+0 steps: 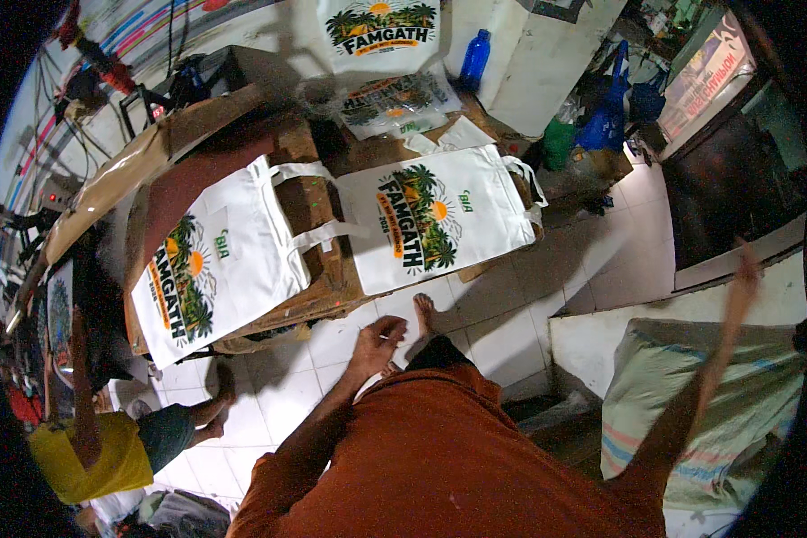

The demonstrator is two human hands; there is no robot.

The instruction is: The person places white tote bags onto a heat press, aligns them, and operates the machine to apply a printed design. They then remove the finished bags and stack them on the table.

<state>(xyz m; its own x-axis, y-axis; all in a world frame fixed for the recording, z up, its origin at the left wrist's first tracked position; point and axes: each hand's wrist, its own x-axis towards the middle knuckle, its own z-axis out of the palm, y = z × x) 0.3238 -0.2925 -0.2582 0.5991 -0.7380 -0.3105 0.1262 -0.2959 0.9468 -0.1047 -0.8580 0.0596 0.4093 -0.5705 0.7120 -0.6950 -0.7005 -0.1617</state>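
My left hand (377, 345) hangs in front of my orange shirt, off the table's near edge. Its fingers are loosely bent and apart, holding nothing. Far out to the right, my right hand (745, 271) is raised on a stretched arm above a pale sack; motion smears its fingers. Two white tote bags lie flat on the table, both printed with palm trees and a sun. The left tote bag (247, 260) has its handles toward the middle, and the right tote bag (444, 215) has its handles at its right end. Neither hand touches them.
Behind the bags are a clear plastic-wrapped print (399, 100), another printed white bag (379, 54) and a blue bottle (476, 59). A person in a yellow shirt (108, 457) is at lower left. The large woven sack (659, 394) stands right, beside a low wall (690, 305).
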